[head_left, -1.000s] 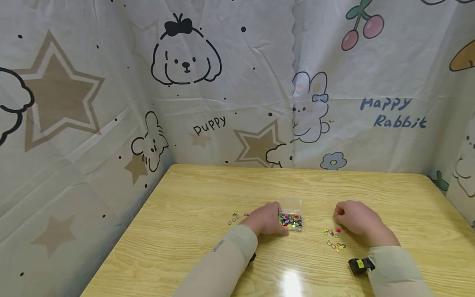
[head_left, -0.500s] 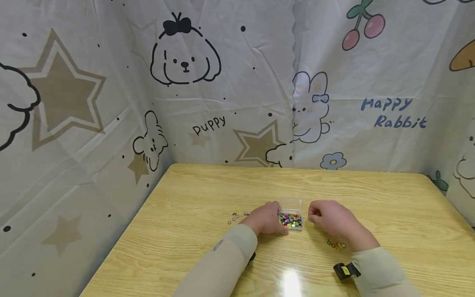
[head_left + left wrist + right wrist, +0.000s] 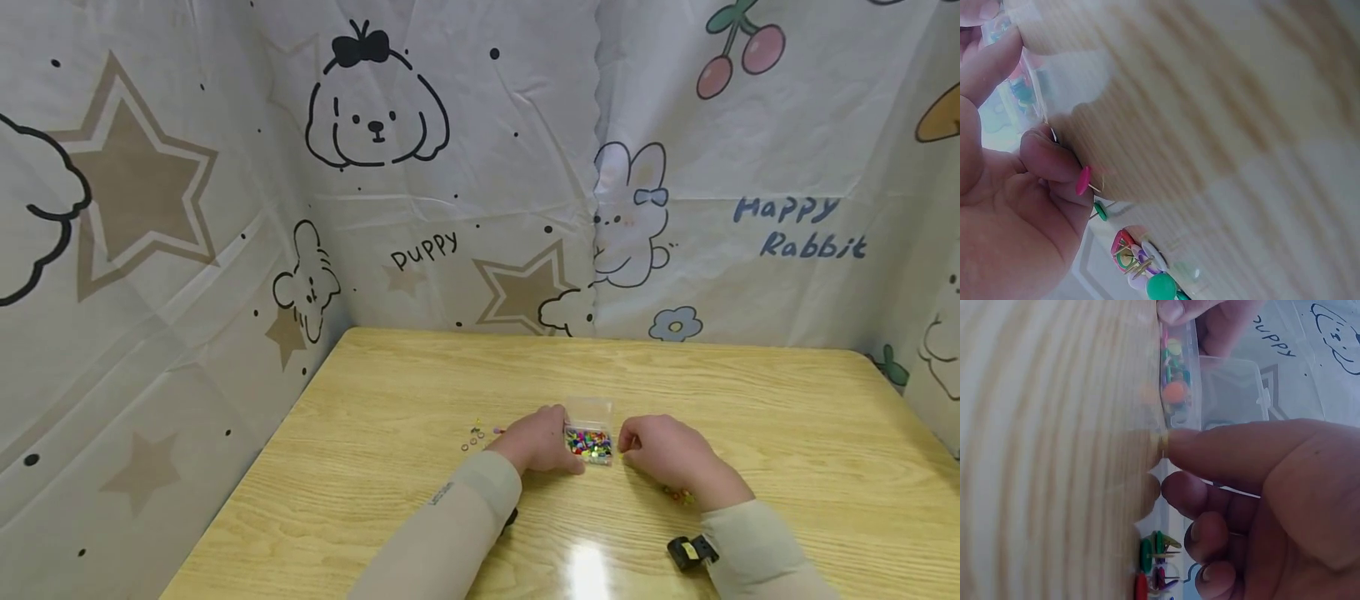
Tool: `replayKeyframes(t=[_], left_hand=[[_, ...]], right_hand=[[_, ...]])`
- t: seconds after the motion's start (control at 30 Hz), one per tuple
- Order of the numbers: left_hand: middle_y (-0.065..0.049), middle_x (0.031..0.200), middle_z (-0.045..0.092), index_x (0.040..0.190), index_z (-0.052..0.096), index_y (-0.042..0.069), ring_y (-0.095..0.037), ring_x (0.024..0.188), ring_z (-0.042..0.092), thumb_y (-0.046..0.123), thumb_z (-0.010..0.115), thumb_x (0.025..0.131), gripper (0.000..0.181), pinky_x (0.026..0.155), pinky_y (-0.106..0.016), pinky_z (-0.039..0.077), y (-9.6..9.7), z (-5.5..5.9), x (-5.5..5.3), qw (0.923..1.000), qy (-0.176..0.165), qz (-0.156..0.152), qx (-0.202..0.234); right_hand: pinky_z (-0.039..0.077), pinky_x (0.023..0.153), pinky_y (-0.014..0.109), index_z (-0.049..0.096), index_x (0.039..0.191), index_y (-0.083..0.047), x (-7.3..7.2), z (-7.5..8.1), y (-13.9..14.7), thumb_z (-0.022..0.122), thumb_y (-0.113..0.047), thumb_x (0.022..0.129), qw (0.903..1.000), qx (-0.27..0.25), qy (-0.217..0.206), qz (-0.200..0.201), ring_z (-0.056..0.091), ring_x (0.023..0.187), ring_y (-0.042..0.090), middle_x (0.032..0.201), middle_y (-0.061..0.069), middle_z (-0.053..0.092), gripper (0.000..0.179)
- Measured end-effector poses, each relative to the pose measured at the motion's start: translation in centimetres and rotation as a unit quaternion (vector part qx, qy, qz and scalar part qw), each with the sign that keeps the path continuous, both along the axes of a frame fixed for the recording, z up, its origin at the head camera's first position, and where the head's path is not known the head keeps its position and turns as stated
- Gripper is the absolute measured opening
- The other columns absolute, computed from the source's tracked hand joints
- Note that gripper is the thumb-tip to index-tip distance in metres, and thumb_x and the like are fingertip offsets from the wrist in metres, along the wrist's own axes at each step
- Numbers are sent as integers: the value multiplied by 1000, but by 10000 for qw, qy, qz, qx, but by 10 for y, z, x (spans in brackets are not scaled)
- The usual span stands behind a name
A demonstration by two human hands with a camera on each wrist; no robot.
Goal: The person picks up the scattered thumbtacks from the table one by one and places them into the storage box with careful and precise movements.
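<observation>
My left hand point(image 3: 536, 442) grips the left side of a small clear plastic box point(image 3: 589, 458), thumb along its near side. The box holds many coloured thumbtacks point(image 3: 588, 443), and its clear lid point(image 3: 589, 412) stands raised at the back. Just right of the box is my right hand point(image 3: 669, 448), fingers curled and pointing down. In the right wrist view its thumb point(image 3: 1210, 447) presses a small yellow thumbtack point(image 3: 1163, 443) at the table surface; the index finger's contact is partly hidden.
Loose thumbtacks point(image 3: 1141, 259) lie left of my left hand, with a pink thumbtack point(image 3: 1084, 181) close by its fingers. More thumbtacks point(image 3: 681, 497) lie under and in front of my right wrist. A printed cloth point(image 3: 450, 183) surrounds the wooden table point(image 3: 420, 383).
My right hand has moved left from beside the right-hand thumbtacks to the box's right side, then lowered slightly towards the near side. My left hand keeps its hold on the box.
</observation>
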State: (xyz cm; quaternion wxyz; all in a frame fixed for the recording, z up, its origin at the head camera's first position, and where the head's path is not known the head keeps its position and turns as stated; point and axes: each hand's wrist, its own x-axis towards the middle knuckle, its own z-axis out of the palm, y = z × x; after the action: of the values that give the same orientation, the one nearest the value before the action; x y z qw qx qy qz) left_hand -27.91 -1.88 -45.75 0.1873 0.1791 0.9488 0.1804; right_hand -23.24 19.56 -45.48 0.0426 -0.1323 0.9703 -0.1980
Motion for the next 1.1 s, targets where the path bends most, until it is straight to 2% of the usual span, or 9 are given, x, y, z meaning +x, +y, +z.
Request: replayKeyframes(t=[0.47,0.77,1.1], left_hand=[[1,103,56,120,55,15,-16,82,55,47,87,79,61,75,-34,49,1,-2,-2,10000,4,-2,40],[2,101,56,118,55,15,-15,81,55,47,86,79,60,75,-34,49,3,-1,-2,10000,58,-35,9],[2,98,56,115,56,14,-16,81,55,44,88,78,57,75,-34,49,3,-2,-2,9999,78,-36,66]], right_hand=[[42,62,35,60,75,-19,-2,0,-2,66,-9,91,9997,184,81,109,48,63,14,71,-6,55,20],[47,69,36,67,82,-19,-6,3,-11,66,-9,94,9978,-450,316,370,52,69,11,76,-10,59,15],[53,81,44,75,88,-17,-6,2,-13,68,-5,93,9984,-360,337,278,62,82,13,89,-6,69,15]])
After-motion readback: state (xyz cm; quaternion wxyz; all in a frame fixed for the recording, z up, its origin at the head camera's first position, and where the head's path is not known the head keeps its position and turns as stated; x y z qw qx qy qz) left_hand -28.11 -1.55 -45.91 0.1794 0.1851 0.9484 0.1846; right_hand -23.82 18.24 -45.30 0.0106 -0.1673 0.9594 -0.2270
